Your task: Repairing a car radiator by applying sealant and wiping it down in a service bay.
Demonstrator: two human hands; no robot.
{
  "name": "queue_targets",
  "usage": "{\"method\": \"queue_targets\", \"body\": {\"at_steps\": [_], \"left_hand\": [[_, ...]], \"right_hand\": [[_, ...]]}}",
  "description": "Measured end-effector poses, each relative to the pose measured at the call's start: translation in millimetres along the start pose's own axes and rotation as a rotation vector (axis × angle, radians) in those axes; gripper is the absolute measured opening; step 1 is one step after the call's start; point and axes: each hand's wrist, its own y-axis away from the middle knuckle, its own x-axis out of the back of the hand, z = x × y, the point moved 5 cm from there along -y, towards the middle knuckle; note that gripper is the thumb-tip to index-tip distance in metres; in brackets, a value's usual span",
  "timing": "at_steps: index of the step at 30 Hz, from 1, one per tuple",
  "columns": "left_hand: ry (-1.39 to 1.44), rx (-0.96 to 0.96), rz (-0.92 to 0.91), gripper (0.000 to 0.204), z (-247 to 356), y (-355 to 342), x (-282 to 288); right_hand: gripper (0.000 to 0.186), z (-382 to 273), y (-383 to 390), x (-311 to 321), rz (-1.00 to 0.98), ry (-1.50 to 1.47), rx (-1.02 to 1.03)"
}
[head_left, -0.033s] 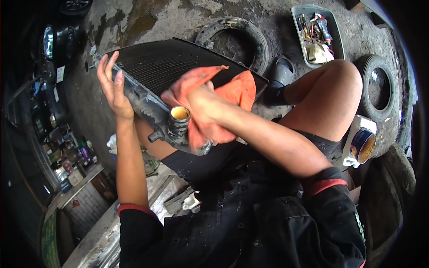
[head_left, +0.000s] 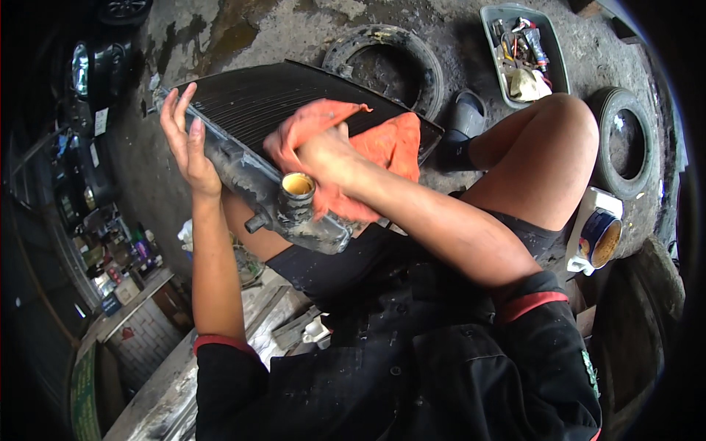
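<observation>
A black car radiator point(head_left: 243, 106) lies tilted across my lap, its dark tank point(head_left: 246, 173) running along the near left side. The open filler neck point(head_left: 297, 185) on the tank shows a yellowish inside, and a short pipe stub point(head_left: 257, 223) sticks out beside it. My left hand point(head_left: 187, 147) is open, fingers stretched up, its palm side against the tank's far left end. My right hand point(head_left: 327, 154) is closed on an orange cloth point(head_left: 386, 147), pressed near the fins and tank just right of the neck. The cloth hides most of its fingers.
A worn tire point(head_left: 423, 62) lies beyond the radiator, another tire point(head_left: 625, 143) at the right. A grey bin point(head_left: 560, 66) holds several tools and tubes. An open can point(head_left: 601, 239) sits by my right knee. Parked cars point(head_left: 95, 81) and a cluttered bench point(head_left: 136, 294) are at left.
My right hand and the cloth have shifted slightly away from me, uncovering more of the tank's near end. My left hand stays in place.
</observation>
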Motion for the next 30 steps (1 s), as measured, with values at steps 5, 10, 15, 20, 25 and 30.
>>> {"method": "queue_targets", "body": {"at_steps": [5, 10, 15, 20, 25, 30], "left_hand": [[-0.116, -0.106, -0.012, 0.055, 8.9, -0.3, 0.5], [-0.083, -0.105, -0.003, 0.052, 12.1, -6.1, -4.0], [-0.056, -0.125, -0.001, 0.05, 13.4, -11.3, -7.1], [-0.064, -0.12, -0.005, 0.05, 14.2, -6.3, -4.7], [-0.054, -0.089, 0.083, 0.052, 17.3, 5.4, -4.7], [-0.124, -0.182, 0.11, 0.059, 19.2, 22.8, 4.6]], "right_hand": [[0.05, 3.7, 25.5, 103.6, 0.399, -0.209, 0.91], [0.064, 12.3, 54.5, 119.7, -0.503, -1.286, 0.626], [0.073, 36.8, 90.9, 110.9, -0.458, -1.942, 0.303], [0.083, 32.0, 146.6, 59.9, -0.368, -2.581, -0.128], [0.065, 36.6, 169.0, -9.3, -0.254, -2.559, -0.017], [0.062, 20.2, 151.0, -23.8, -0.305, -2.618, -0.147]]}}
